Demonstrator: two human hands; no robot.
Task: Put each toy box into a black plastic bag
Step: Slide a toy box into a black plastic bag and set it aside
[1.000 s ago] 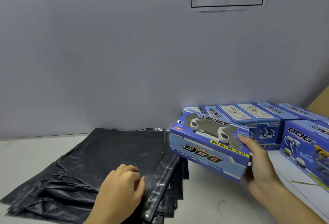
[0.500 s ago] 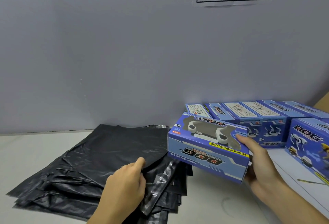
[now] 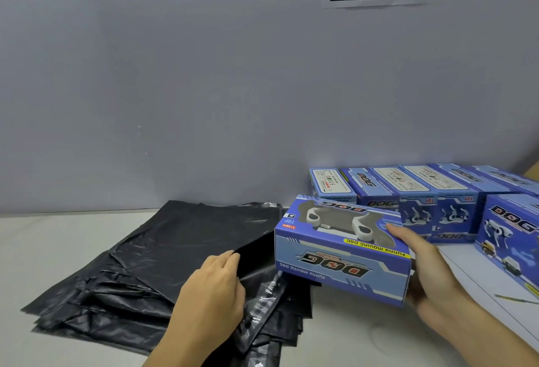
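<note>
1. Head view: right hand [image 3: 434, 276] carries a blue "DOG" toy box [image 3: 342, 253] in the air, just right of the bag pile. Grip: thumb on the windowed top face, fingers wrapped round the box's right end. The box reads upside down from the camera; the white toy dog shows through the window.
2. Left hand [image 3: 213, 290] pinches the near-right edge of the top black plastic bag [image 3: 186, 247] and lifts it off the stack of black bags [image 3: 96, 302]. Grip is closed on the film. Whether it holds one layer or both cannot be told.
3. Containers: the top bag lies flat, with only a dark gap under the lifted edge beside the box's left end. Nothing is in it yet. Bags underneath also look flat and empty. A shiny strip [image 3: 262, 305] runs along the pile's right side; it may be a seal strip, can't confirm.
4. Risks:
   - If the pinch has both layers, the mouth won't open and the box corner will just push film.
   - Thin film could snag or tear on a box corner if pushed in at an angle.
   - One-handed hold on the far end: the box could tip once its left end meets resistance.
   - Lifting may drag the next bag along.
5. More toy boxes [image 3: 423, 200] wait in a row against the wall on the white surface [image 3: 350, 337], well right of the bags.
</note>
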